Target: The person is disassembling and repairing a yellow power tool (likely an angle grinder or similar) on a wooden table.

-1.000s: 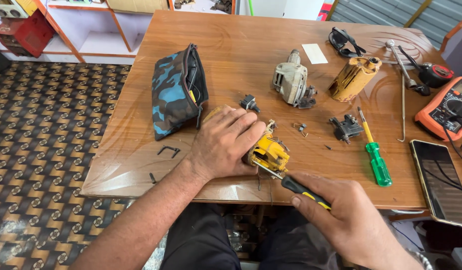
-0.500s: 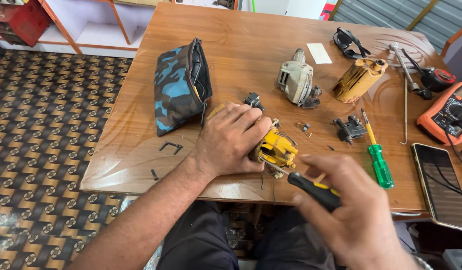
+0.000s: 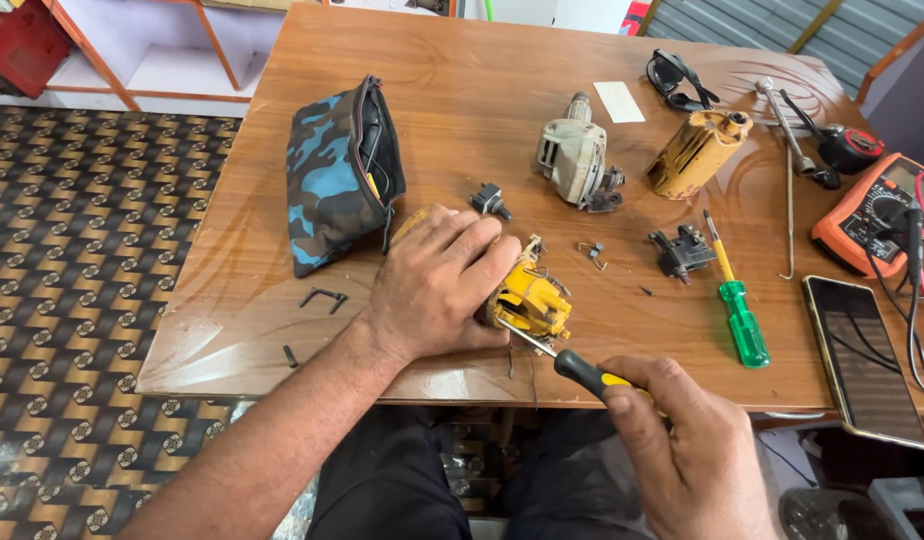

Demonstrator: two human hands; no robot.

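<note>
My left hand (image 3: 437, 285) grips a yellow power-tool part (image 3: 530, 298) and presses it onto the wooden table (image 3: 452, 120) near the front edge. My right hand (image 3: 687, 450) holds a screwdriver with a black and yellow handle (image 3: 582, 372). Its metal tip touches the lower side of the yellow part. Most of the yellow part's left end is hidden under my left fingers.
A blue camouflage pouch (image 3: 332, 175) lies left of my hand. Behind are a grey drill gearbox (image 3: 574, 160), a yellow housing (image 3: 697, 152), a small black switch (image 3: 490, 201) and a black part (image 3: 680, 250). A green screwdriver (image 3: 737, 310), a phone (image 3: 864, 358) and an orange multimeter (image 3: 877, 215) lie right.
My right hand has drawn back toward me and the screwdriver now points up-left into the yellow part. My left hand keeps its grip in the same place.
</note>
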